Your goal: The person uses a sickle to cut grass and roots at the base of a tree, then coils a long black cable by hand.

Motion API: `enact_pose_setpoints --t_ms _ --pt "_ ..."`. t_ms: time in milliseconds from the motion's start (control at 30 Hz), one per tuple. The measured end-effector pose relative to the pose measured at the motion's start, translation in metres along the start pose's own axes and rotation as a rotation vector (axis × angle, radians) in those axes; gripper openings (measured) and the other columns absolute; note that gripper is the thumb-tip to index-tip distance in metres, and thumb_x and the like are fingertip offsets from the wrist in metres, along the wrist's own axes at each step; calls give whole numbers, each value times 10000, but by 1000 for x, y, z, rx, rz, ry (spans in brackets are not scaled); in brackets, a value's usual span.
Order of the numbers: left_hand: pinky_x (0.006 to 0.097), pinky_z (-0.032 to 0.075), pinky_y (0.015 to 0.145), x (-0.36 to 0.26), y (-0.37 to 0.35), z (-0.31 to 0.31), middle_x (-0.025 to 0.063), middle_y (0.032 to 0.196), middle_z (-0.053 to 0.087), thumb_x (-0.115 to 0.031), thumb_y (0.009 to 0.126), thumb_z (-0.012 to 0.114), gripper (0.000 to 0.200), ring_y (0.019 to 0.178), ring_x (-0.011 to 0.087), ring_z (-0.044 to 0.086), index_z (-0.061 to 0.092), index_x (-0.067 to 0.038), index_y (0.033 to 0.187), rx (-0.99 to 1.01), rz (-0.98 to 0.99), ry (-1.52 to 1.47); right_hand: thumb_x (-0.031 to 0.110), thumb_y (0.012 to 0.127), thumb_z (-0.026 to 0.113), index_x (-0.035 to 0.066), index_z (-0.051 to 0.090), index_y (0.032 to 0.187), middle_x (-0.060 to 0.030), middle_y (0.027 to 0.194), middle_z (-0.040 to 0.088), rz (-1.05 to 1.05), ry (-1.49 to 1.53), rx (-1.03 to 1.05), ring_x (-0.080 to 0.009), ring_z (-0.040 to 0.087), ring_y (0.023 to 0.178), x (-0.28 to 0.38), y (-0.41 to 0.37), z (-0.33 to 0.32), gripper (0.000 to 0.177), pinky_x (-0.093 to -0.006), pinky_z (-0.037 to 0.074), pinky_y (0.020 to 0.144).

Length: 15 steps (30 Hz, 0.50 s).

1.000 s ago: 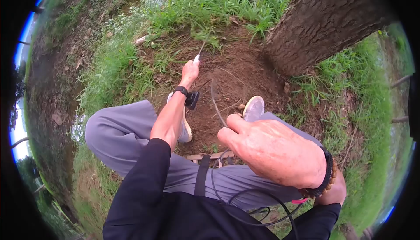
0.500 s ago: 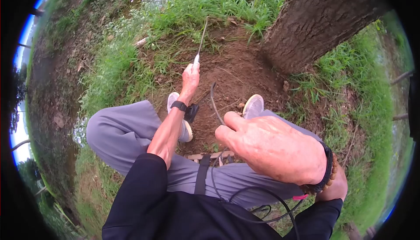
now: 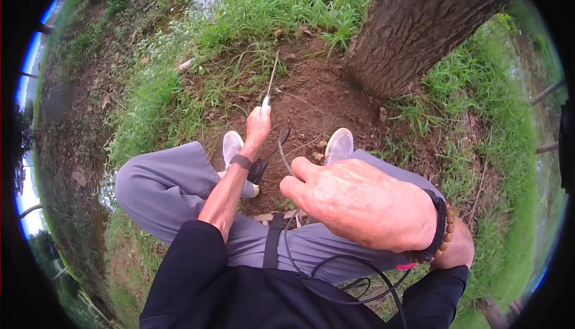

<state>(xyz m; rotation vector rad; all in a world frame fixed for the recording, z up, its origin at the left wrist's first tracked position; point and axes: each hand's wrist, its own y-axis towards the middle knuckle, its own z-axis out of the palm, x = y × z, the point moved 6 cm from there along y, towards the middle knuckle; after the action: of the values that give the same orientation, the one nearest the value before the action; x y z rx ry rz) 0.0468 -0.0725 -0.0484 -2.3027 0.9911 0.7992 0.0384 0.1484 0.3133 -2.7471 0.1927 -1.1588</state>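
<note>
White-handled tool (image 3: 272, 78) in the left hand (image 3: 258, 126), thin straight shaft slanting forward over soil (image 3: 314, 98), grey-brown rod (image 3: 281, 151), thin and curved, projecting from the right hand (image 3: 359, 203), far end darker.

The left grip (image 3: 258, 128) covers the near part of the white handle (image 3: 266, 102), and the right grip (image 3: 362, 204) hides one end of a thin curved strip (image 3: 281, 149), whose kind cannot be told. Grey trousers (image 3: 162, 179) partly hide the wooden slats (image 3: 262, 217); the tree trunk (image 3: 419, 29) at far right and the near black cable (image 3: 392, 290) are cut off by the frame.
</note>
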Motion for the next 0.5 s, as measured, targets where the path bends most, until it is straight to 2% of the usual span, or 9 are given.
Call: enact_pose_setpoints --t_ms 67,133,200,267,300,333,433,500 --pt "483 447 684 -36 11 9 256 790 602 -359 915 498 389 778 422 595 561 6 794 27 82 -124 1 758 551 -78 486 916 -216 852 555 0 -24 -41 -358 643 734 0 -1 -4 189 -426 524 618" --pt "490 452 677 -66 30 25 266 792 600 -339 910 522 364 791 431 599 552 8 805 44 184 -73 2 758 551 -82 484 916 -219 850 553 0 -16 -46 -360 642 734 0 -3 -4 191 -425 525 619" --pt "502 453 676 -92 49 42 272 800 603 -343 903 540 362 808 438 600 544 8 817 28 186 -135 3 759 552 -85 482 915 -223 848 552 0 -6 -47 -361 641 734 0 -3 -4 193 -424 525 621" --pt "503 454 682 -114 63 56 272 802 607 -344 900 550 362 810 437 602 544 11 827 20 205 -128 23 767 561 -8 456 936 -156 846 494 37 27 -81 -332 618 702 -3 -3 -3 201 -426 492 587" --pt "513 462 712 -122 68 64 275 840 621 -354 909 531 361 845 440 608 538 6 890 25 228 -90 23 767 561 -8 456 936 -156 846 494 42 26 -79 -332 618 702 -4 -3 -2 201 -426 492 587" --pt "513 462 712 -124 69 74 275 840 621 -354 909 531 361 845 440 608 538 6 890 29 226 -93 28 774 558 -8 458 933 -153 842 493 40 22 -74 -325 620 703 -6 -3 -1 190 -423 494 591" --pt "544 458 805 -118 59 111 289 976 624 -347 930 474 359 939 469 594 476 -12 1058 294 145 165 33 787 549 -7 460 925 -151 838 493 49 16 -53 -318 625 711 -7 -1 -2 169 -417 498 599" --pt "548 455 812 -112 48 117 296 978 620 -343 931 475 370 944 466 595 465 5 1056 318 122 168 35 792 544 -8 461 922 -151 839 492 64 16 -42 -317 627 718 -8 0 -4 159 -415 500 604"
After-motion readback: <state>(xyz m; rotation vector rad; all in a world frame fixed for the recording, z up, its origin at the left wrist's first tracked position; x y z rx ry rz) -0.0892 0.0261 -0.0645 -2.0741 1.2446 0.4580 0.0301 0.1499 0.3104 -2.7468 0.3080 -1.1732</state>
